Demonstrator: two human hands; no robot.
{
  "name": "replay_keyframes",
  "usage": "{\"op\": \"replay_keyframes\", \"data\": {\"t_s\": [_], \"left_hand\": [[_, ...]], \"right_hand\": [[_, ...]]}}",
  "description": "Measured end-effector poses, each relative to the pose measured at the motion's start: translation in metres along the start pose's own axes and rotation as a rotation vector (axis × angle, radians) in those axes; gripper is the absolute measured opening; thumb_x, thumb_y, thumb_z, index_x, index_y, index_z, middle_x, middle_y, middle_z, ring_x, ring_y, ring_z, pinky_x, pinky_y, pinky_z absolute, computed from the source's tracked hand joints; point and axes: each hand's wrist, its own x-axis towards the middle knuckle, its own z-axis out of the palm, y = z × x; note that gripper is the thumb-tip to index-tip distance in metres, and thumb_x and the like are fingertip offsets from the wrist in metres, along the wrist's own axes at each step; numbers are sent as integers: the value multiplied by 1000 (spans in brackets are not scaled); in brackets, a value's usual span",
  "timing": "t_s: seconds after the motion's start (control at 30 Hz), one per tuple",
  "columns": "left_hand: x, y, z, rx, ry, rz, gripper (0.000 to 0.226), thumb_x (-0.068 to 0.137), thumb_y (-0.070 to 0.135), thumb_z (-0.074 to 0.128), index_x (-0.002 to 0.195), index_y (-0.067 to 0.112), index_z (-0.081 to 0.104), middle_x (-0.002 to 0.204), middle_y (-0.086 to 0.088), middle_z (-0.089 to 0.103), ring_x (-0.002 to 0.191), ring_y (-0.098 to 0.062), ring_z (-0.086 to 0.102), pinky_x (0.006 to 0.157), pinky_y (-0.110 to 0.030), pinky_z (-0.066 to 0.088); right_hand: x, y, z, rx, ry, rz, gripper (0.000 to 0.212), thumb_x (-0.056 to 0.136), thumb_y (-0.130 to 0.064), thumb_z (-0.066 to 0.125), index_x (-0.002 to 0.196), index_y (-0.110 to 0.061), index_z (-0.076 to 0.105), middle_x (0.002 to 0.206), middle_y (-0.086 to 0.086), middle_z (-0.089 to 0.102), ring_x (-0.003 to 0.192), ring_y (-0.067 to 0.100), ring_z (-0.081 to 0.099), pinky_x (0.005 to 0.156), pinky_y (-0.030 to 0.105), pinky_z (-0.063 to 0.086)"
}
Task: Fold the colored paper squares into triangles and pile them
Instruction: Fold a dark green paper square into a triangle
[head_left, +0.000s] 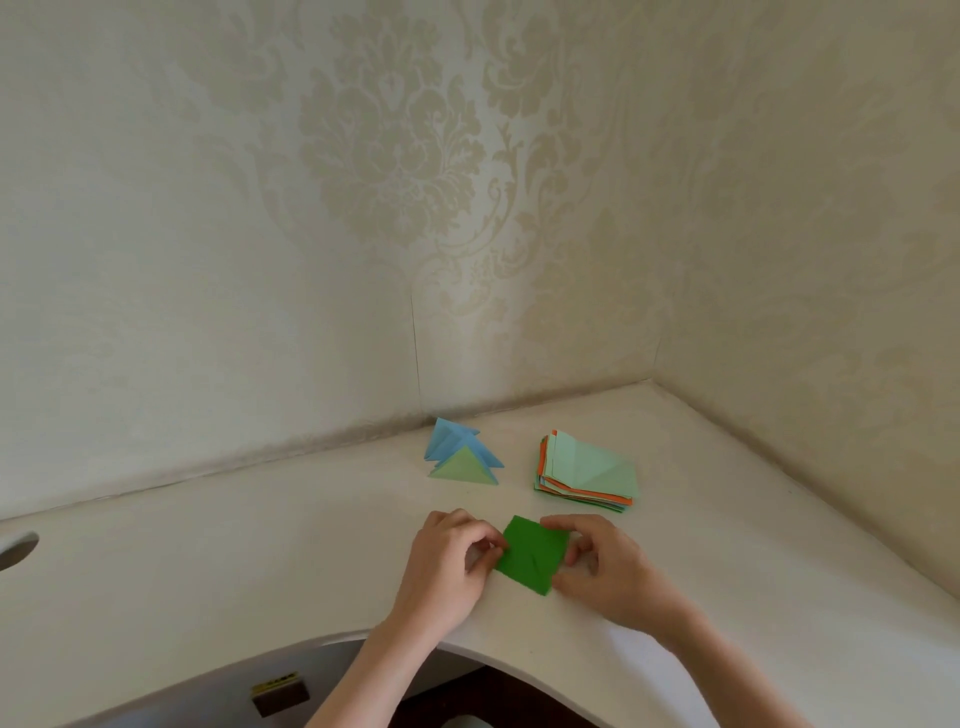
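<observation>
A dark green paper square (531, 555) lies flat on the white counter (260, 561), close to its front edge. My left hand (447, 564) pinches the square's left corner with curled fingers. My right hand (605, 566) holds the right side, thumb at the lower corner and fingertips at the upper right edge. Behind them, a small pile of folded triangles (464, 460), blue ones under a light green one, stands near the wall. To its right lies a stack of unfolded colored squares (587, 473), light green on top, orange edges showing.
The counter sits in a corner of two wallpapered walls (395, 182). Its front edge curves inward below my arms. A round hole (15, 551) shows at the counter's far left. A dark drawer handle (280, 696) is below the edge.
</observation>
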Motion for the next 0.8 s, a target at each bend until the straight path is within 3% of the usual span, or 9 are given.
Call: {"op": "replay_keyframes", "data": {"t_s": [0.1, 0.23, 0.3, 0.4, 0.5, 0.57, 0.7, 0.8], "left_hand": [[7, -1, -5, 106, -41, 57, 21, 89, 12, 63, 92, 30, 73, 88, 11, 57, 87, -11, 46, 77, -27, 43], [8, 4, -9, 189, -75, 128, 23, 92, 11, 56, 101, 25, 72, 95, 9, 57, 91, -14, 46, 80, -29, 44], [2, 9, -9, 190, -91, 152, 21, 95, 25, 52, 106, 24, 69, 101, 11, 57, 96, -15, 48, 83, -27, 42], [-9, 17, -12, 301, -97, 166, 46, 92, 59, 36, 107, 26, 64, 108, 18, 54, 102, -9, 46, 86, -25, 36], [-20, 19, -13, 340, -107, 179, 59, 81, 74, 34, 109, 28, 57, 111, 21, 54, 106, -5, 42, 92, -27, 33], [-22, 15, -13, 319, -87, 201, 52, 82, 69, 39, 112, 29, 55, 112, 22, 56, 108, -5, 42, 93, -27, 33], [-18, 1, -10, 229, -28, 217, 12, 86, 33, 57, 97, 28, 58, 113, 22, 61, 105, -10, 49, 82, -26, 37], [-16, -10, -9, 244, 42, 160, 14, 77, 27, 74, 82, 26, 60, 105, 20, 60, 98, -11, 49, 74, -27, 40]], "right_hand": [[5, -3, -9, 36, -93, 30, 49, 73, -5, 61, 114, -33, 56, 105, -6, 63, 67, -5, 53, 70, 11, 45], [6, -7, 1, -132, 11, -33, 38, 78, -3, 57, 106, -26, 69, 92, -7, 68, 75, -7, 54, 67, 7, 40], [5, -7, 7, -178, 53, -92, 30, 78, -7, 64, 103, -24, 72, 85, -3, 66, 77, -6, 53, 65, 7, 38], [6, -5, 11, -200, 68, -163, 27, 75, -6, 67, 97, -20, 74, 79, -6, 59, 70, 0, 52, 62, 9, 35], [6, -9, 13, -203, 86, -188, 19, 77, -11, 70, 91, -23, 75, 78, -9, 57, 66, 1, 51, 61, 9, 34], [7, -11, 16, -199, 98, -207, 10, 80, -20, 72, 89, -26, 75, 76, -12, 55, 69, 1, 51, 60, 10, 34], [13, -13, 22, -211, 125, -171, 11, 82, -32, 72, 90, -25, 74, 81, -9, 53, 69, 3, 48, 60, 13, 34], [17, -10, 24, -247, 115, -100, 18, 82, -38, 71, 91, -23, 73, 83, -9, 51, 74, 5, 49, 61, 13, 35]]}}
